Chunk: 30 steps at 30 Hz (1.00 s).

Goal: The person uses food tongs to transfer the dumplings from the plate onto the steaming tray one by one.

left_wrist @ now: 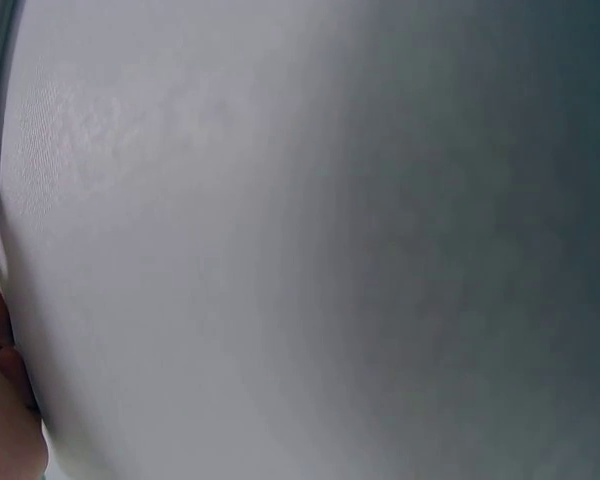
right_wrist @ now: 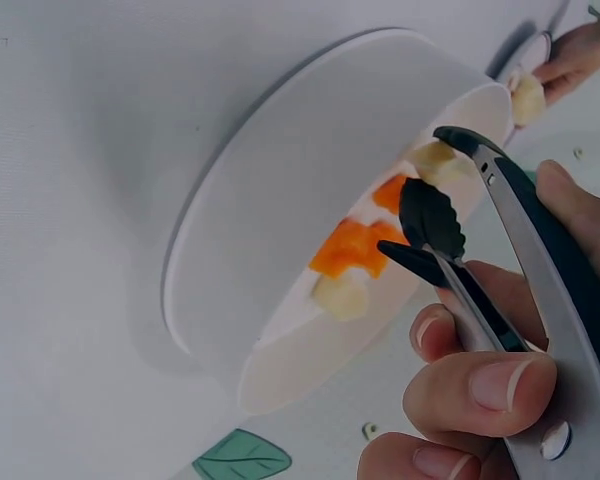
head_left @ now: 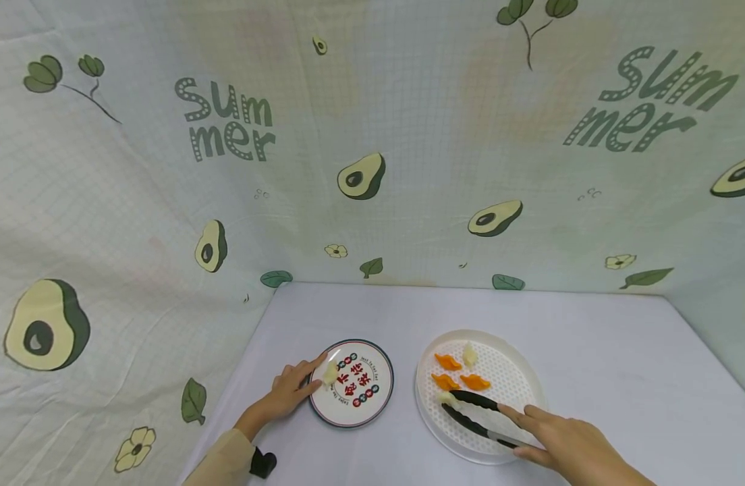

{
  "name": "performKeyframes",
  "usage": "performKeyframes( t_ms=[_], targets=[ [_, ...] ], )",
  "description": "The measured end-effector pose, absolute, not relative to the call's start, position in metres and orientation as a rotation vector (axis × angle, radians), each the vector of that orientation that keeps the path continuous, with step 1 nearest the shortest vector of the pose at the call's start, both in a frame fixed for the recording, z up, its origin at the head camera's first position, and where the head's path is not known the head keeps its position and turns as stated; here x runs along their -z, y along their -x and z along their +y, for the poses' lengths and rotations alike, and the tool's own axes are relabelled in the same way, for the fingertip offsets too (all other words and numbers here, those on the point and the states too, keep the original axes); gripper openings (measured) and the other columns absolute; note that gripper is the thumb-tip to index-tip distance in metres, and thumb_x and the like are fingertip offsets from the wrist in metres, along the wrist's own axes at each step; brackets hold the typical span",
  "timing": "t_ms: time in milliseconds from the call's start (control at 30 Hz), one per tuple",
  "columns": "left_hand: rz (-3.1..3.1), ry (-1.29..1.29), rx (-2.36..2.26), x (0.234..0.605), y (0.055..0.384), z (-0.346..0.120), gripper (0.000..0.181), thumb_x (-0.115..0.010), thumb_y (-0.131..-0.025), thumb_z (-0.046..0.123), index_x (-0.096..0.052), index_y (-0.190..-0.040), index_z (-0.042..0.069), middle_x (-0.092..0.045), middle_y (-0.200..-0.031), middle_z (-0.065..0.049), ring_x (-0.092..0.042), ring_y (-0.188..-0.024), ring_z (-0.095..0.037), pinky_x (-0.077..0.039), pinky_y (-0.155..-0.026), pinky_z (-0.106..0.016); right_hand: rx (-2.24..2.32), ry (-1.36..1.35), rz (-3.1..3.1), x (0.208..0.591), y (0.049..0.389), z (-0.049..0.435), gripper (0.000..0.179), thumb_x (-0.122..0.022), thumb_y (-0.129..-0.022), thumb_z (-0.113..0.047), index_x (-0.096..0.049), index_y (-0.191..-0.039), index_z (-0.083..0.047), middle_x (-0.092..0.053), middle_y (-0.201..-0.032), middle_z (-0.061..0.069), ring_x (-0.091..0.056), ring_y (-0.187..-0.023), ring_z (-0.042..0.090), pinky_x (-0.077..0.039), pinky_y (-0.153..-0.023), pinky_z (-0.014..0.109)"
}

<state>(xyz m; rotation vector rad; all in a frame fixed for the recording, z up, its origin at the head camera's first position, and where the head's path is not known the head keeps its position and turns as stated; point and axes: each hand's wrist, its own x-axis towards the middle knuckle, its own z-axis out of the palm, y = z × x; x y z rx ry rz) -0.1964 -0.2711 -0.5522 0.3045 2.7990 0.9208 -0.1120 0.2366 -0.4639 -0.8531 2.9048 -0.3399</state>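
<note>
My right hand (head_left: 569, 442) holds a pair of black-tipped metal tongs (head_left: 470, 422) over a round white steamer-like tray (head_left: 524, 378). The tong arms stand apart, their tips on either side of a pale dumpling-shaped piece (head_left: 448, 398) at the tray's left. Another pale piece (head_left: 470, 355) and three orange dumpling-shaped pieces (head_left: 448, 362) lie farther back on the tray. My left hand (head_left: 290, 391) rests at the left rim of a white plate (head_left: 372, 358) with red characters, index finger and thumb extended onto it. A pale dumpling-shaped piece (head_left: 330, 373) lies on the plate beside those fingertips.
Both dishes stand on a white-covered table (head_left: 597, 351), the plate left of the tray. A cloth (head_left: 421, 101) printed with avocados and lettering hangs behind and beside the table. Something black and heart-shaped (head_left: 263, 464) shows at the left sleeve (head_left: 223, 459).
</note>
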Motion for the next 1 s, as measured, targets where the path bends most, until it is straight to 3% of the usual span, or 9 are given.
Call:
performKeyframes(
  t_ms=[167,333,500,900,1000],
  targets=[
    [2.802,-0.323,-0.909,0.5523,0.1978,-0.2718,0.059,-0.055,-0.101,0.043,-0.039,-0.155,0.026,-0.056,-0.129,-0.001,-0.034,-0.095,-0.016,-0.026,-0.083,-0.046,0.298,0.845,2.901,0.4656,0.1118,0.2385,0.060,-0.068,-0.087,-0.053,-0.063,-0.135,-0.018,-0.062,-0.100,-0.004,-0.054,-0.065,0.005,-0.049,-0.055,0.039],
    [2.808,-0.308,-0.910,0.5524,0.1977,-0.2726,0.059,-0.056,-0.100,0.043,-0.040,-0.154,0.027,-0.056,-0.129,-0.002,-0.035,-0.096,-0.016,-0.026,-0.084,-0.048,0.303,0.842,2.879,0.4659,0.1118,0.2392,0.060,-0.070,-0.087,-0.050,-0.061,-0.136,-0.017,-0.067,-0.111,0.008,-0.066,-0.073,0.022,-0.052,-0.060,0.046],
    [2.804,-0.298,-0.908,0.5515,0.1983,-0.2721,0.059,-0.056,-0.100,0.043,-0.040,-0.154,0.027,-0.055,-0.129,0.000,-0.035,-0.097,-0.016,-0.026,-0.086,-0.048,0.328,0.805,2.859,0.4653,0.1126,0.2385,0.061,-0.071,-0.086,-0.049,-0.060,-0.136,-0.016,-0.067,-0.116,0.017,-0.068,-0.080,0.035,-0.052,-0.063,0.052],
    [2.814,-0.290,-0.891,0.5514,0.1949,-0.2706,0.058,-0.055,-0.101,0.042,-0.040,-0.155,0.026,-0.056,-0.126,0.000,-0.036,-0.097,-0.015,-0.026,-0.084,-0.045,0.379,0.738,2.789,0.4647,0.1141,0.2383,0.065,-0.069,-0.086,-0.053,-0.057,-0.140,-0.018,-0.064,-0.119,0.017,-0.067,-0.079,0.034,-0.051,-0.064,0.056],
    [2.811,-0.277,-0.890,0.5514,0.1939,-0.2702,0.059,-0.056,-0.100,0.044,-0.040,-0.155,0.027,-0.056,-0.121,0.002,-0.035,-0.094,-0.015,-0.026,-0.082,-0.043,0.379,0.749,2.790,0.4617,0.1145,0.2371,0.065,-0.067,-0.087,-0.054,-0.056,-0.141,-0.018,-0.064,-0.112,0.008,-0.063,-0.071,0.022,-0.051,-0.061,0.051]
  ],
)
